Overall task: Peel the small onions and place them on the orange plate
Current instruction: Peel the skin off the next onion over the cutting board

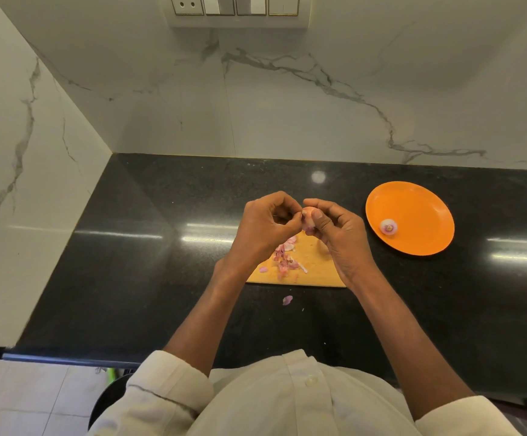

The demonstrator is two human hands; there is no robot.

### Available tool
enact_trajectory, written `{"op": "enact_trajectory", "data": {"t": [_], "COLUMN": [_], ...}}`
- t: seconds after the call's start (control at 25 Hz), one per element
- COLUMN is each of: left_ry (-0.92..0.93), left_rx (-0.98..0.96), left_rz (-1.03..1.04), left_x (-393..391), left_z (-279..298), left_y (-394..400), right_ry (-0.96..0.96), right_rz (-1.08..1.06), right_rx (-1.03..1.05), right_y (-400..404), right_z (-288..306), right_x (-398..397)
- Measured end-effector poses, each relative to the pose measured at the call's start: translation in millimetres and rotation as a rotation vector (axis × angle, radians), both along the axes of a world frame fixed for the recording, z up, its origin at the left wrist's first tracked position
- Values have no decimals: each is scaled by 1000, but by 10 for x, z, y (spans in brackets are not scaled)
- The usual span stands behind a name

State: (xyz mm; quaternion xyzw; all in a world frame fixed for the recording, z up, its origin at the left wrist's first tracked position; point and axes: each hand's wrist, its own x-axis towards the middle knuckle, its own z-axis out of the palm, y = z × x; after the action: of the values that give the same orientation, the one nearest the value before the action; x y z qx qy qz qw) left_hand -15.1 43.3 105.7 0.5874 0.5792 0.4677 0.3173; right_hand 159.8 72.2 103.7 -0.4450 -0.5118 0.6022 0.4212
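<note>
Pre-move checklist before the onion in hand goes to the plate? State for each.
1. Onion gripped: ok, both hands, left hand and right hand, pinch it above the cutting board.
2. Onion fully peeled: cannot tell, fingers cover most of it.
3. Orange plate within reach: ok, it sits just right of the right hand.
4. Free room on plate: ok, only one peeled onion lies on it.
5. Peels contained: not ok, one scrap lies off the board on the counter.
</note>
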Motion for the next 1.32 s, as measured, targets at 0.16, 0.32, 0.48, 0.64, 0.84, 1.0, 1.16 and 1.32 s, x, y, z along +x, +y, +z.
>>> {"op": "enact_trajectory", "data": {"t": [0.16, 0.32, 0.48, 0.64, 0.84, 1.0, 1.16, 1.32], "left_ry": [110, -19, -360, -337, -346, -382, -409, -378], "left_rx": [66, 17, -78, -63, -39, -47, -72, -116], "left_rz": [60, 121, 63, 66, 141, 203, 156, 134], "left_x": [83, 133, 5, 8, 23, 49, 65, 73], "left_z": [16, -14, -84, -126, -137, -142, -155, -200], "left_y": [32, 59, 35, 12, 12, 9, -6, -19], "right_ry": [-1, 162, 220, 219, 262, 372, 388, 449], "right_rz": [-2, -9, -50, -51, -63, -89, -122, -125], "right_rx": [14, -105, -149, -159, -200, -297, -344, -416], "right_y": [18, -30, -7, -21, -19, 1, -12, -20], "right_z": [9, 42, 65, 56, 55, 43, 40, 44], "right_x": [4, -51, -60, -77, -80, -79, -110, -109]}}
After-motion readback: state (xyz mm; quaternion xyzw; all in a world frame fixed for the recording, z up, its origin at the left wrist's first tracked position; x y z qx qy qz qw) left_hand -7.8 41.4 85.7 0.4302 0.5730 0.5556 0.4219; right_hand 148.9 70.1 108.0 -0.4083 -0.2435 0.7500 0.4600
